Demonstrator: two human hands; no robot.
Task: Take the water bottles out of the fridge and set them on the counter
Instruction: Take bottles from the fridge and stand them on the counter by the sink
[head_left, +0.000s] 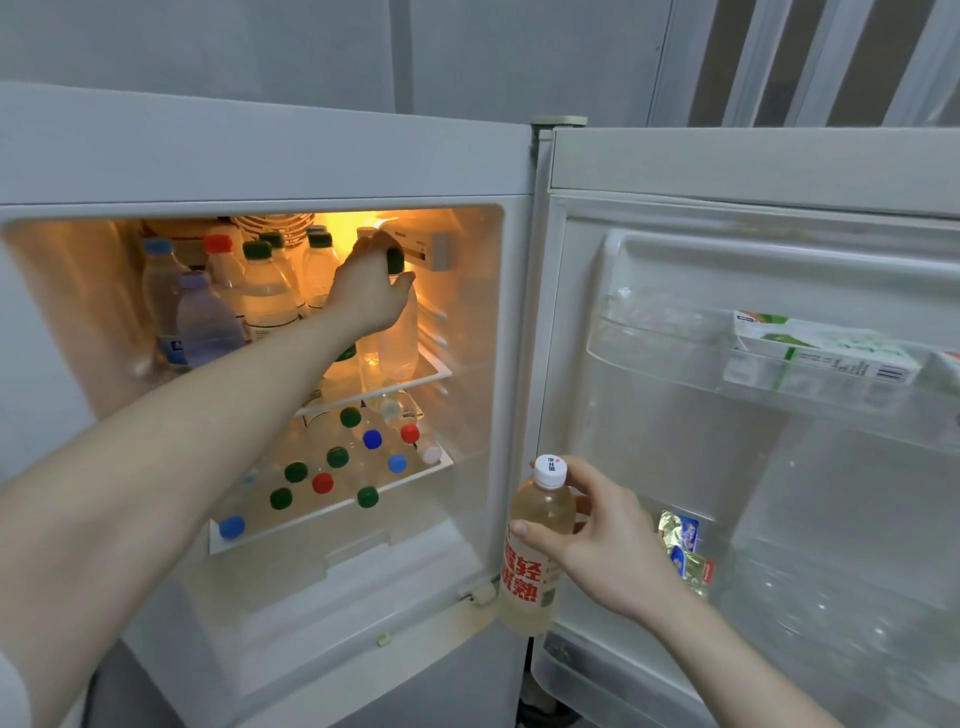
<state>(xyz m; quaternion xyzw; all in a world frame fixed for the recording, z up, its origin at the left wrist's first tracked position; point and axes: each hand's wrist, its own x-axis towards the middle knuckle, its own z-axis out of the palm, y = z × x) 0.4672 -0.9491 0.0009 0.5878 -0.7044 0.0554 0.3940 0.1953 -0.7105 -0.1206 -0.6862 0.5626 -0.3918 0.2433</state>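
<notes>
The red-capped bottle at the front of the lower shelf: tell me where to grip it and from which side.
Grip the red-capped bottle at its cap and neck, coming from above and the open front. It stands upright among close-packed bottles, so only the top is free; the body is hemmed in by green-capped neighbours. Lift straight up, then out, once a hand is free.

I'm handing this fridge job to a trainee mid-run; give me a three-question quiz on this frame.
1. True or false: the right hand is empty.
2. The left hand grips a bottle on which shelf? A) upper B) lower C) door
3. What colour is the cap of the green-capped bottle's neighbour in the right hand, the amber drink bottle?

Key: 1 false; 2 A; 3 white.
</notes>
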